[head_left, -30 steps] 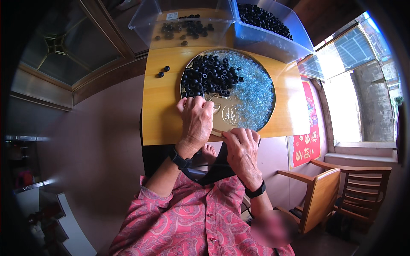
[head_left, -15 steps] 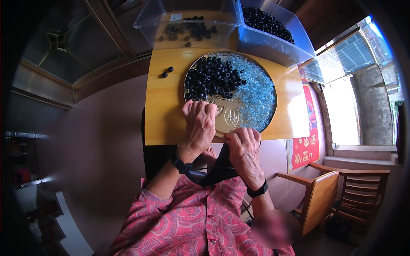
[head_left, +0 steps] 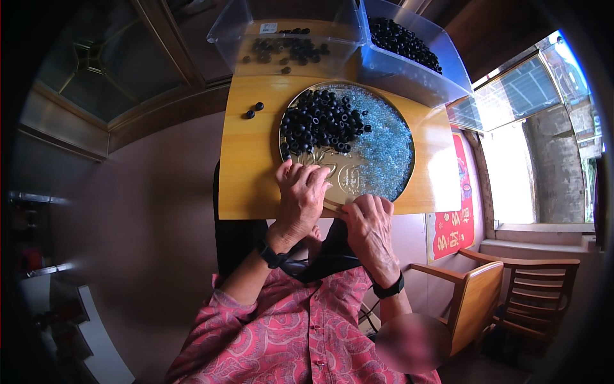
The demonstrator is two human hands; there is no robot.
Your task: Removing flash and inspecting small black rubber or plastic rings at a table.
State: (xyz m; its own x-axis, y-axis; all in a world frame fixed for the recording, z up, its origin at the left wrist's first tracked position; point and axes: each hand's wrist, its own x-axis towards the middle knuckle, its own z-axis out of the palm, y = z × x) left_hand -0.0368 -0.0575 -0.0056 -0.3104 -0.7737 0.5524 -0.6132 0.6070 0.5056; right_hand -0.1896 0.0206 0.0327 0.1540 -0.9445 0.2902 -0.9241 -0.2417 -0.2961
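The round tray (head_left: 338, 187) lies on the desk (head_left: 248, 168); black beads (head_left: 323, 121) are heaped in its far left part, and small blue beads (head_left: 385, 144) cover its right side. One second ago the left hand (head_left: 300, 195) had its fingers at the edge of the black heap; now they are drawn back toward the tray's near rim, and a strip of bare tray shows between. For the work, I judge this means that picking from the heap is paused. These fingers are bent close together; the right hand (head_left: 371, 221) has its fingers curled at the near rim. I cannot tell what either holds.
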